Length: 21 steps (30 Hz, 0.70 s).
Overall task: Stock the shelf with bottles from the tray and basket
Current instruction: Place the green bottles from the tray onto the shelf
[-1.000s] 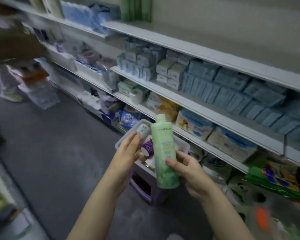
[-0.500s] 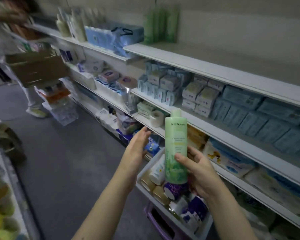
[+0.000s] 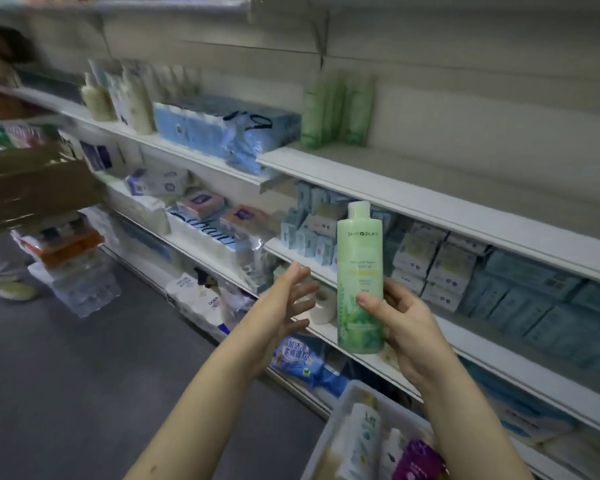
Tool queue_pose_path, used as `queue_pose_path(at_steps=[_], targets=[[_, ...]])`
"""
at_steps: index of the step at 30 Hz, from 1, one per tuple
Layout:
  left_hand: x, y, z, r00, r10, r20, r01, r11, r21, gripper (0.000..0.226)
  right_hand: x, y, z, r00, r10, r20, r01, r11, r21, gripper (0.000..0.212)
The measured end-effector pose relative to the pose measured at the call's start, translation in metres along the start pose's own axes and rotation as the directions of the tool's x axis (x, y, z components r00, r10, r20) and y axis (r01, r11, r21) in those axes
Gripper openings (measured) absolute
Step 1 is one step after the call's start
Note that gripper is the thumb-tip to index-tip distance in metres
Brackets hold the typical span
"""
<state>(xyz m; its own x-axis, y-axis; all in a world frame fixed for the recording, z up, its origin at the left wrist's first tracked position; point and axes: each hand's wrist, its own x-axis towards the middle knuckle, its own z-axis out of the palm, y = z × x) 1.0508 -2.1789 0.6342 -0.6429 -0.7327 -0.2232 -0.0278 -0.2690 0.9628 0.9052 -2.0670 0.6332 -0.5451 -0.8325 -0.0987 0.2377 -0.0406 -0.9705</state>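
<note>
Two hands up in front of the shelving. Right hand (image 3: 402, 317) clamps a pale green bottle (image 3: 360, 271): thumb across the lower front label, fingers wrapped behind. Bottle upright, cap on top, held in the air before the middle shelves and below the long white shelf (image 3: 465, 181). On that shelf, at its left end, a row of matching green bottles (image 3: 336, 112), blurred. Left hand (image 3: 284, 303) holds nothing, fingers spread and loose, just left of the bottle and apart from it. A toilet roll (image 3: 323, 304) sits on a lower shelf between the hands. Tray (image 3: 326, 441) at bottom right, holding a white bottle (image 3: 361, 438) and a purple one (image 3: 420, 459). Far left: another person carrying a cardboard box (image 3: 32, 188), blurred.
</note>
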Motion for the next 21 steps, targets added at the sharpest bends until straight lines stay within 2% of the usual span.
queue_pose_path(at_steps=[2, 6, 8, 12, 16, 19, 21], targets=[[0.026, 0.018, -0.034, 0.999, -0.017, 0.045, 0.015, 0.999, 0.046, 0.043, 0.025, 0.0, 0.03, 0.999, -0.016, -0.051, 0.016, 1.0, -0.005, 0.064], [0.073, 0.057, -0.091, 0.99, 0.056, 0.131, -0.076, 0.984, 0.158, 0.039, 0.067, -0.005, 0.084, 0.984, -0.118, -0.137, 0.117, 0.993, -0.016, 0.052], [0.096, 0.076, -0.106, 0.984, 0.085, 0.155, -0.113, 0.976, 0.185, 0.04, 0.085, -0.009, 0.104, 0.973, -0.152, -0.174, 0.149, 0.988, -0.025, 0.057], [0.134, 0.113, -0.114, 0.972, 0.147, 0.184, -0.178, 0.971, 0.162, 0.042, 0.122, -0.025, 0.129, 0.942, -0.22, -0.254, 0.218, 0.975, -0.034, 0.071], [0.181, 0.137, -0.118, 0.95, 0.211, 0.232, -0.255, 0.95, 0.18, 0.045, 0.161, -0.044, 0.134, 0.919, -0.27, -0.288, 0.27, 0.962, -0.041, 0.059], [0.221, 0.151, -0.117, 0.943, 0.224, 0.246, -0.272, 0.945, 0.181, 0.052, 0.193, -0.057, 0.129, 0.899, -0.296, -0.322, 0.293, 0.954, -0.06, 0.064], [0.251, 0.16, -0.116, 0.937, 0.235, 0.259, -0.286, 0.941, 0.181, 0.054, 0.218, -0.063, 0.123, 0.881, -0.32, -0.349, 0.312, 0.947, -0.08, 0.059]])
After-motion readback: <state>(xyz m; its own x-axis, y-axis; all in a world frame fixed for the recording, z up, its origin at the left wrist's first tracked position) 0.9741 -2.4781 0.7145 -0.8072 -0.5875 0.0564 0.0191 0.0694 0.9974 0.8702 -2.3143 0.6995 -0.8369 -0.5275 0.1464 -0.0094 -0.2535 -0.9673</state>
